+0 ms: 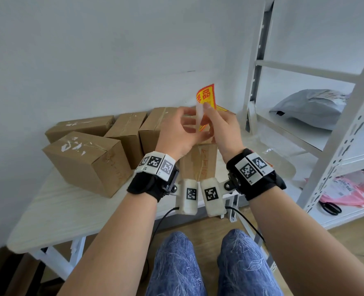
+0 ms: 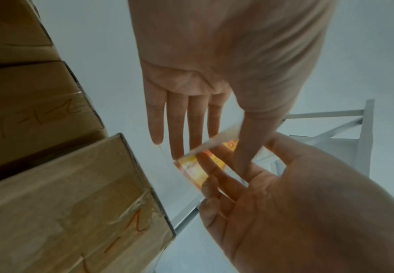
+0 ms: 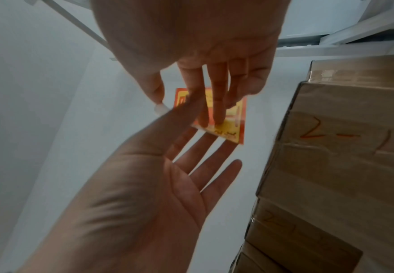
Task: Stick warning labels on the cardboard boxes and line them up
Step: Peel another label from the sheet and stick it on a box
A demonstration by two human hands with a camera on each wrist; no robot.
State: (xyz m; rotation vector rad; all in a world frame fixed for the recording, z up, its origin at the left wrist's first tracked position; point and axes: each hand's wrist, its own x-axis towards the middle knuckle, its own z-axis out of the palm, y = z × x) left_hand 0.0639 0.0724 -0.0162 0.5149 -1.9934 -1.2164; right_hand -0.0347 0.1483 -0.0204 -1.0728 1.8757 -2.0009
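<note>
Even soft daylight; wrist views dim, blurred; wide-angle edge distortion.

I count five brown cardboard boxes (image 1: 85, 161) on the white surface (image 1: 74, 212), one red-and-yellow warning label (image 1: 206, 96) between my two hands, one grey plastic mailer bag (image 1: 309, 107) and one pair of black scissors (image 1: 330, 207) on the shelving.

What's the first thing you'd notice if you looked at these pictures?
The bright red and yellow warning label jumps out first, held up in the air above the table between the left hand and the right hand, which pinch it and its clear backing. Behind and to the left sit brown cardboard boxes on the white table. A grey mailing bag lies on the white metal shelf at the right.
</note>
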